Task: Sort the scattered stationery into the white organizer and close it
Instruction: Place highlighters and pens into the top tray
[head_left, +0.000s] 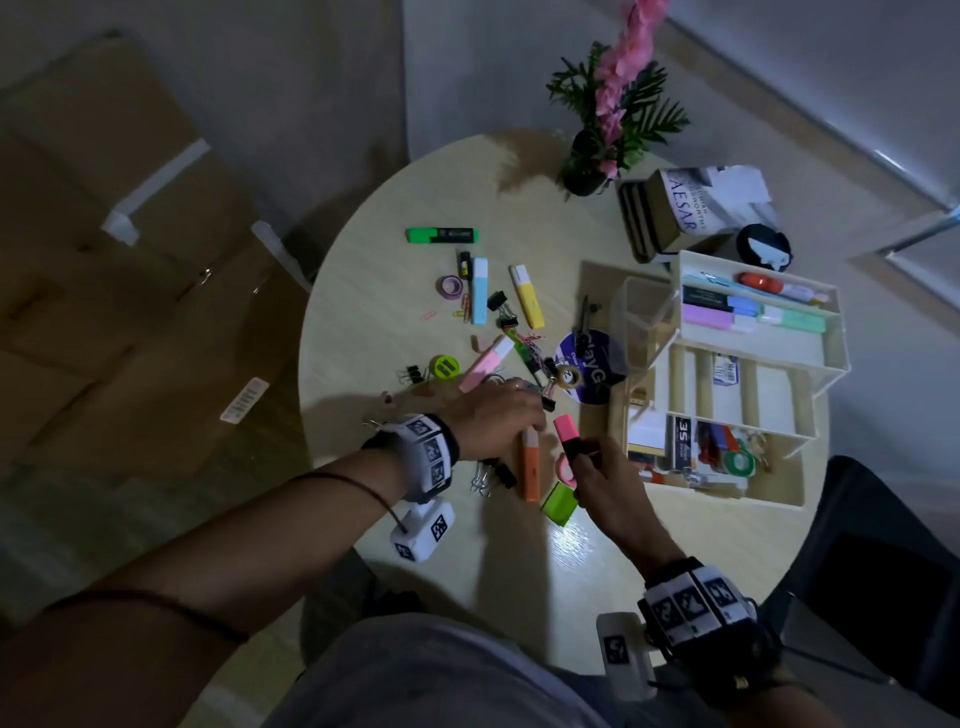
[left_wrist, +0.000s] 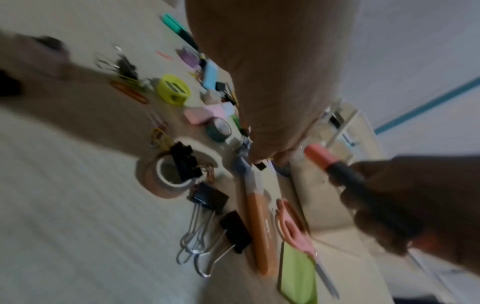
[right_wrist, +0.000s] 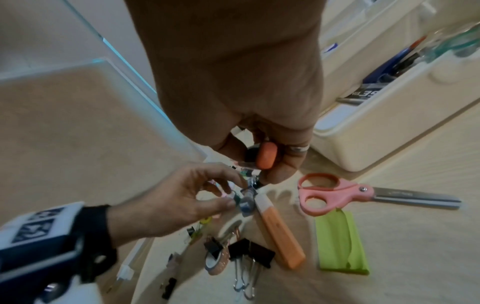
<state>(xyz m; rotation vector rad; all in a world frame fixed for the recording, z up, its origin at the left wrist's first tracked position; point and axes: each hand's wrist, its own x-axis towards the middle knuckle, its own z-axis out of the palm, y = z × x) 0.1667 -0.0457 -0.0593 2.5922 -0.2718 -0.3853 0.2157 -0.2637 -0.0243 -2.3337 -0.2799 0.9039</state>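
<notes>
Right grip (head_left: 597, 470) clenched around a pink highlighter (head_left: 567, 434) held just above the bench (head_left: 363, 291) — left grip (head_left: 493, 415) pinching a small clip (right_wrist: 246, 200) beside the orange highlighter (head_left: 530, 467), white organizer (head_left: 826, 364) open at right.

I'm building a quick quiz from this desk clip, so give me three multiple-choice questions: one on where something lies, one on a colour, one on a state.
1. Where do the pink scissors lie?
A. on the table by the green pad
B. inside the organizer
C. in the left hand

2. What colour is the cap of the marker held by the right hand?
A. blue
B. pink
C. yellow

3. What state is the white organizer in?
A. closed
B. open
C. upside down

Answers: 1 A, they rest flat on the tabletop; 2 B, the cap shows pink; 3 B, its trays are spread and exposed.
</notes>
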